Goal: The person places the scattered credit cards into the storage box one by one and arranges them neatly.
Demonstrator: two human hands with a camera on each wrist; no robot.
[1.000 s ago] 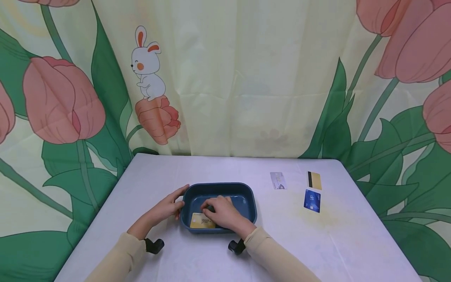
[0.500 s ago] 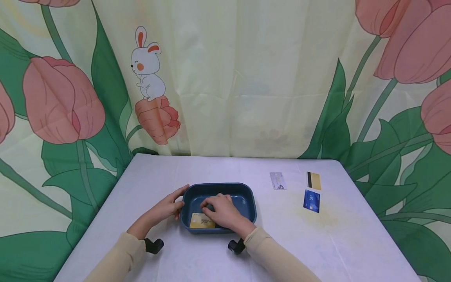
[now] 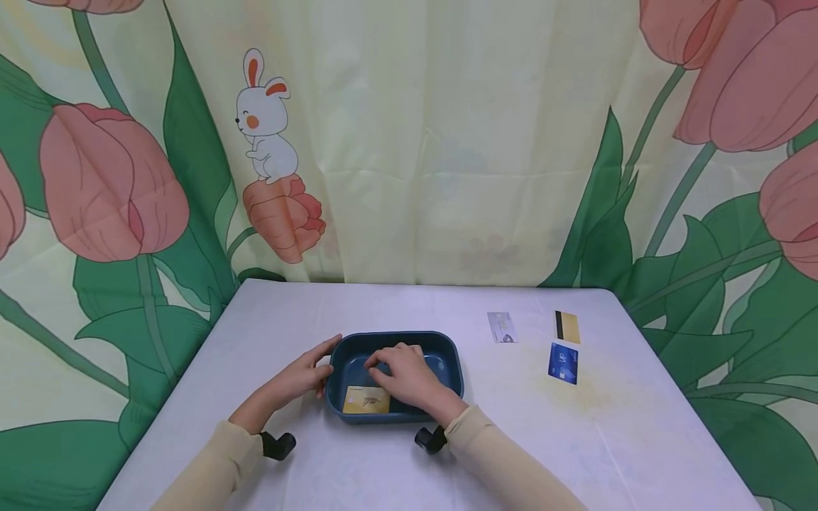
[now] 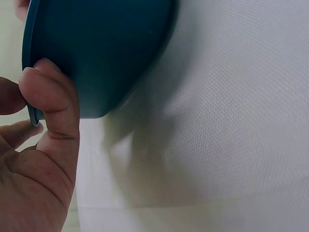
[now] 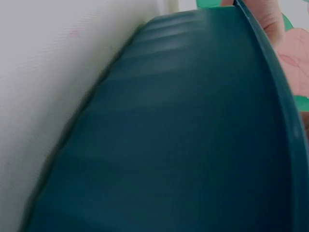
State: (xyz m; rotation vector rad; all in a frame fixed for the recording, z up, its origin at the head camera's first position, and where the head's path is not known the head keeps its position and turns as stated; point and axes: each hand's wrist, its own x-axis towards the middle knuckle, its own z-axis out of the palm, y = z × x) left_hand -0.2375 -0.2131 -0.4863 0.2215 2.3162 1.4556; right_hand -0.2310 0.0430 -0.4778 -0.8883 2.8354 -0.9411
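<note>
A dark blue rectangular tray (image 3: pixel 396 419) with rounded corners stands on the table. My left hand (image 3: pixel 297 380) grips its left rim; the left wrist view shows the thumb (image 4: pixel 58 101) against the outer wall, with fingers across the edge. My right hand (image 3: pixel 409 376) reaches over the near rim into the tray, fingers bent downward. Its fingertips are partly hidden, and I cannot tell whether they hold anything. Beside it, a gold bank card (image 3: pixel 366 400) lies in the tray's near left part. The right wrist view is filled by the tray's outer wall (image 5: pixel 159 121).
On the table's right side lie a silver card (image 3: pixel 503 327), a gold card with a black stripe (image 3: pixel 567 327) and a blue bank card (image 3: pixel 563 363). Behind the white-covered table (image 3: pixel 639 440) hangs a curtain (image 3: pixel 447 142) printed with tulips and a rabbit.
My right hand has shifted slightly farther back inside the tray. The left hand keeps its place at the rim. The gold card and the cards on the table stay where they were.
</note>
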